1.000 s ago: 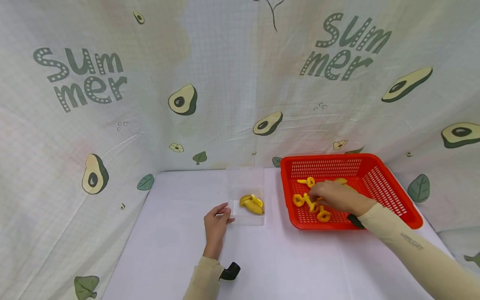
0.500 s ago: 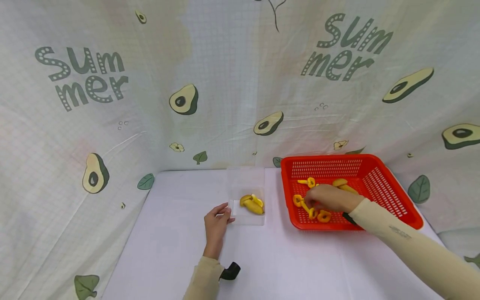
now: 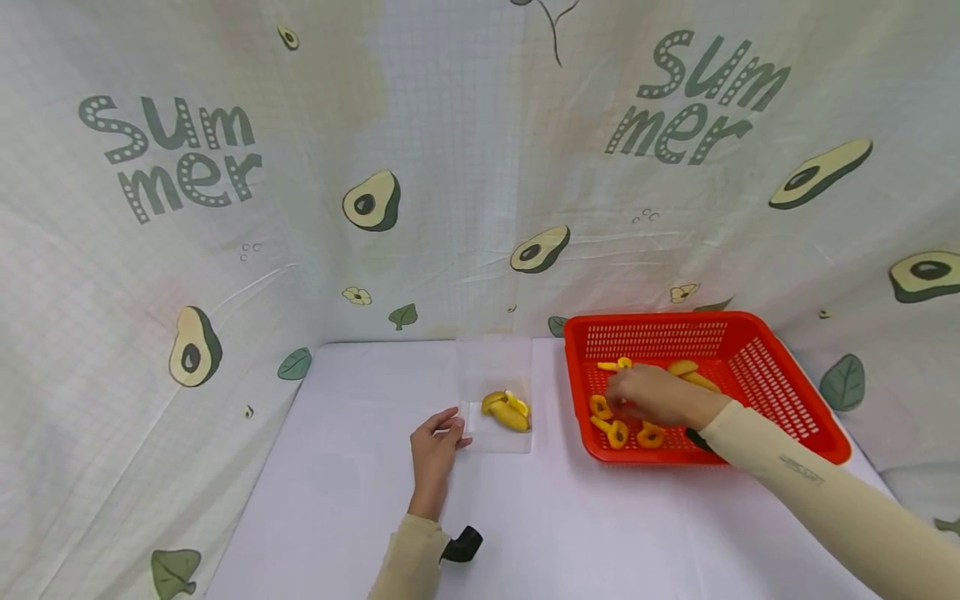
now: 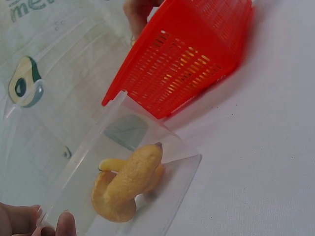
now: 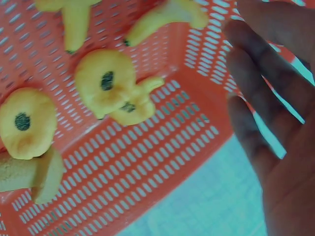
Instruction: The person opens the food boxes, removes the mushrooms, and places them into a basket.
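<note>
My left hand (image 3: pixel 433 454) pinches the left edge of a clear plastic box (image 3: pixel 495 442) between thumb and fingers. The box stands with its clear lid raised at the back. Inside lies a yellow banana-like toy (image 4: pixel 130 179), with a paler yellow piece beside it. My right hand (image 3: pixel 648 396) reaches down into a red basket (image 3: pixel 705 325). Its fingers (image 5: pixel 266 93) are extended, with nothing seen between them in the right wrist view. Near them lie several yellow pieces (image 5: pixel 106 81) with rounded ends, dark speckled centres and short stems.
Longer banana-like pieces (image 3: pixel 697 379) lie further right in the basket. A white cloth (image 3: pixel 337 467) covers the table. Behind it hangs a curtain (image 3: pixel 450 167) printed with avocados. Black straps with camera mounts (image 3: pixel 461 546) sit at both wrists.
My right hand has shifted a little left within the basket. A yellow piece beside its fingers has turned and moved toward the basket's front. My left hand stays at the box edge.
</note>
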### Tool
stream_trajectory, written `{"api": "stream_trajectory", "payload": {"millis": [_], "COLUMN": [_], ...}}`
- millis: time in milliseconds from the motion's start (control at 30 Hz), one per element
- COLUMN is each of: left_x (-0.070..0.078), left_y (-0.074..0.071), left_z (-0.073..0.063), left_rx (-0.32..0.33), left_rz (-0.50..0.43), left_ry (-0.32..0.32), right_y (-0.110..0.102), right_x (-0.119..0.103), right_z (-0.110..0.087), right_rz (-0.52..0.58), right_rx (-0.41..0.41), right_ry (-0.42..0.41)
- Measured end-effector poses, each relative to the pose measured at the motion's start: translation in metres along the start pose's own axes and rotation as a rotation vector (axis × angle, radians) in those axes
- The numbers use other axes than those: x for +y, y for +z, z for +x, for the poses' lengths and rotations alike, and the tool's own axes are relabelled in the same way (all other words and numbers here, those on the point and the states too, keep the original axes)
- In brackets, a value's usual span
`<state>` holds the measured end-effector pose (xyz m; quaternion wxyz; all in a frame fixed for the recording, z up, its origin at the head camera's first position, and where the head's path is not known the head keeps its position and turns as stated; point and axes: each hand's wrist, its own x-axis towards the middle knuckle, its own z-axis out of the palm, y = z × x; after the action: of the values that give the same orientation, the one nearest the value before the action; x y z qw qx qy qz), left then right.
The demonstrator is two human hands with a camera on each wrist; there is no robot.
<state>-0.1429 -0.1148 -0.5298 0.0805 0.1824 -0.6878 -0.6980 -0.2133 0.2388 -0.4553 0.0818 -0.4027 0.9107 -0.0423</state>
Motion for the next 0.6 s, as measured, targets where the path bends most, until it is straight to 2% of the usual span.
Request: {"api": "stream_trajectory", "payload": {"millis": [200, 400, 600], "left_x": [-0.002, -0.001, 0.0], "left_y": [-0.001, -0.001, -0.001], "left_z": [0.001, 0.0, -0.001], "left_rx": [0.003, -0.002, -0.007], "left_rz": [0.005, 0.008, -0.016], "left_ry": [-0.004, -0.008, 0.012], "right_y": [-0.009, -0.018, -0.03], "right_x": [-0.007, -0.017, -0.03], "right_z": [0.0, 0.003, 0.011], "right_rz": [-0.073, -0.072, -0.044], "right_rx": [0.133, 0.2, 0.282], "right_ry": [-0.088, -0.115, -0.189]}}
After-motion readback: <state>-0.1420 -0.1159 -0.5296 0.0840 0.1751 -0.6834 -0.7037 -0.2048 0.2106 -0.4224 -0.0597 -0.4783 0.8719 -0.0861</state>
